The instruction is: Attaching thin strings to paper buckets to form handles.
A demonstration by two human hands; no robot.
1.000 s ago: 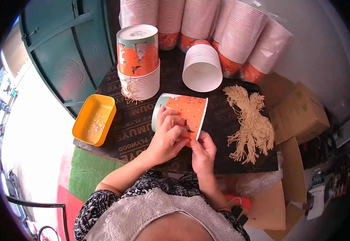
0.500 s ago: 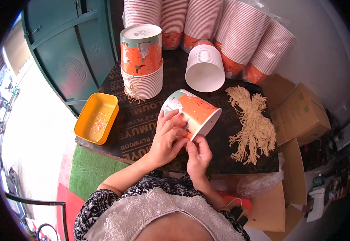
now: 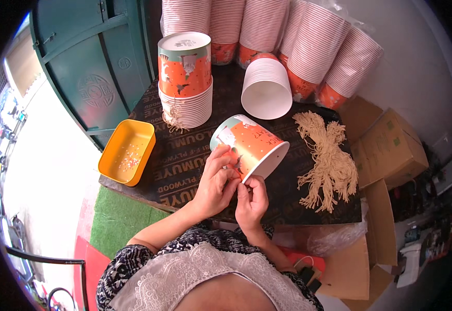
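An orange printed paper bucket (image 3: 252,145) lies tilted on its side above the dark board (image 3: 184,166), its open mouth turned to the lower right. My left hand (image 3: 213,181) grips its near wall from the left. My right hand (image 3: 252,199) pinches at the wall just below the rim, fingers closed on something too small to make out. To the right lies a heap of beige cord pieces (image 3: 327,158).
A stack of finished orange buckets (image 3: 184,78) stands at the back left, a white nested stack (image 3: 266,88) lies beside it, and tall cup stacks (image 3: 309,41) line the back. A yellow tray (image 3: 127,150) sits at the board's left edge. Cardboard boxes (image 3: 391,150) are on the right.
The bucket has been turned and tipped, its mouth swinging from facing away toward the lower right. Both hands stayed on it and shifted with it.
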